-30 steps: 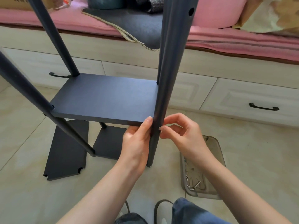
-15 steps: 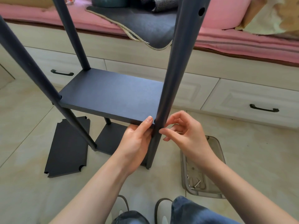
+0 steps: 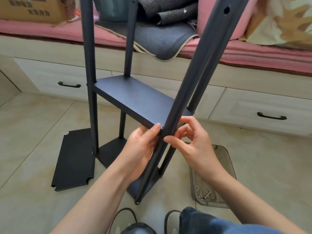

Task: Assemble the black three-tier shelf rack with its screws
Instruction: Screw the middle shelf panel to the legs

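Note:
The black rack stands on the floor with a bottom shelf [image 3: 111, 152] and a middle shelf [image 3: 135, 100] fitted between its poles. The nearest pole [image 3: 190, 85] leans from the top right down to its foot by my shoes. My left hand [image 3: 143, 147] grips the near corner of the middle shelf, thumb on top, right against that pole. My right hand [image 3: 194, 146] pinches the pole at the same joint, thumb in front and fingers curled behind. Any screw there is hidden. A loose black shelf board [image 3: 74, 159] lies flat on the floor to the left.
A clear plastic tray [image 3: 224, 159] with several screws [image 3: 205, 195] sits on the tiles under my right forearm. Behind the rack runs a bench with drawers [image 3: 270, 114], pink cushions [image 3: 253, 51], a dark mat and a cardboard box [image 3: 33, 9]. My shoes are at the bottom edge.
The rack has turned and tilted, so the middle shelf now runs away to the left and the near pole leans more. Both hands stayed at the same corner joint.

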{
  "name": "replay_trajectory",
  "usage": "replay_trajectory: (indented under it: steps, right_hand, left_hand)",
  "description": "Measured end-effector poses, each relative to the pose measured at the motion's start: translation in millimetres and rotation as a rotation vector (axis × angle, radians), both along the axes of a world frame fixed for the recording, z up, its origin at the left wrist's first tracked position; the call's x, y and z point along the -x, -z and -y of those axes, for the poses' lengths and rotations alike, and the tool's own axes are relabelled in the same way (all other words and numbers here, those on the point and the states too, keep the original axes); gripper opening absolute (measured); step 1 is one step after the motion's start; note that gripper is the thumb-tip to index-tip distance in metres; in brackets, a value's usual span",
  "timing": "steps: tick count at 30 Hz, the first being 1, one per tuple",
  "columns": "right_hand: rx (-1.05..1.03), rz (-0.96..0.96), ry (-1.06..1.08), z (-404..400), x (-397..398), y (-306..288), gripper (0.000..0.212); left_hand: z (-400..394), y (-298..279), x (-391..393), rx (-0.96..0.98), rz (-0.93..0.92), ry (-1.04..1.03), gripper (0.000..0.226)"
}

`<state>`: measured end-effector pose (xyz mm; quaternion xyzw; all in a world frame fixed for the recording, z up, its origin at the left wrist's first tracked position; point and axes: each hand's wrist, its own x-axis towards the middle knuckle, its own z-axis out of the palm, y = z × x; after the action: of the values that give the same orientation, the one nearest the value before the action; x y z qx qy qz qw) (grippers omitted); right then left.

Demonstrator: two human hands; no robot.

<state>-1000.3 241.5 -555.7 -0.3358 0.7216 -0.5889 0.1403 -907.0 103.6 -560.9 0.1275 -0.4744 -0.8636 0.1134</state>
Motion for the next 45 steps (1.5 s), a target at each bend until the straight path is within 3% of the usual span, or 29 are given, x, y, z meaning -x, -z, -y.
replay_trajectory:
  steps: [14,20,24,34,40,45]
  right_hand:
    - [0.046,0.007,-0.145,21,-8,-36,0.02]
    - [0.067,-0.039,-0.171,36,-13,-46,0.022]
    - [0.043,-0.044,-0.187,40,-15,-48,0.022]
    - [0.081,0.131,-0.254,42,-10,-48,0.036]
    - [0.085,0.112,-0.202,35,-5,-47,0.04]
    - [0.05,0.175,-0.025,3,19,-25,0.029]
  left_hand:
    - [14,-18,-21,-0.042,-0.126,0.012,0.055]
    - [18,-28,-22,0.015,-0.157,-0.062,0.042]
    - [15,-29,-20,0.013,-0.133,-0.168,0.052]
    - [12,-39,-20,0.038,-0.064,-0.302,0.053]
    - [3,-45,-12,0.064,0.005,-0.428,0.053]
    - [0,-46,-8,0.112,0.022,-0.48,0.053]
